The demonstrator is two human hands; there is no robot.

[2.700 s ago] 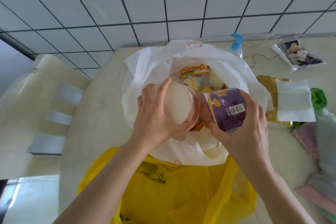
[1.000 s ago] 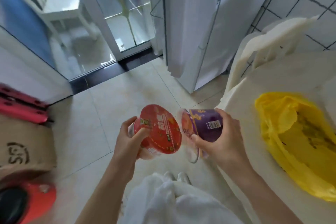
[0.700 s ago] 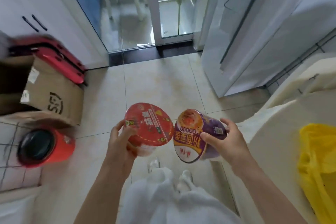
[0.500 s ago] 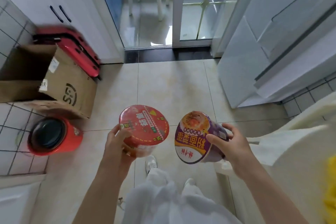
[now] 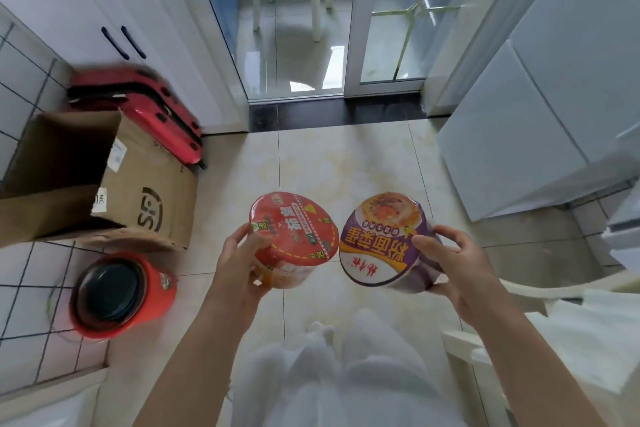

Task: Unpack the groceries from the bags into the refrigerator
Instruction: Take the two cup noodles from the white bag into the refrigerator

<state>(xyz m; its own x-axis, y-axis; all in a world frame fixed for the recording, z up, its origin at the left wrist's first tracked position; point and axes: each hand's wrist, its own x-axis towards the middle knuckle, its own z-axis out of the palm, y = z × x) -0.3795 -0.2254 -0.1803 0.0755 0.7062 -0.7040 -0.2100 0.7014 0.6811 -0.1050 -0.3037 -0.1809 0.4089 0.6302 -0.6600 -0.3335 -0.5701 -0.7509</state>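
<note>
Carrying one noodle bowl in each hand, I had both held out at waist height above the floor tiles [image 5: 329, 163]. My left hand [image 5: 242, 267] gripped the red noodle bowl [image 5: 294, 236], its fingers [image 5: 239, 236] curled round the near side and underneath. My right hand [image 5: 457, 263] held the purple noodle bowl [image 5: 381, 243], fingers spread round its wall with the thumb on the lid edge. The two bowls sat just beside each other between the hands, rims nearly touching, both tilted with lids facing up towards me.

The white refrigerator [image 5: 540, 114], as I took that cabinet to be, stood well beyond and to the right of my right fingers; its doors looked closed, though the edge of the view was too warped to be sure.

That was the risk I saw. With both hands full, opening a door would have meant stacking or pinning one bowl, and the smooth film wrap could have let it slip. A cardboard box [image 5: 114, 184], a red bin [image 5: 121, 295] and a red suitcase [image 5: 149, 107] lay off past my left fingers, close enough to catch a foot if I had turned that way carelessly.
</note>
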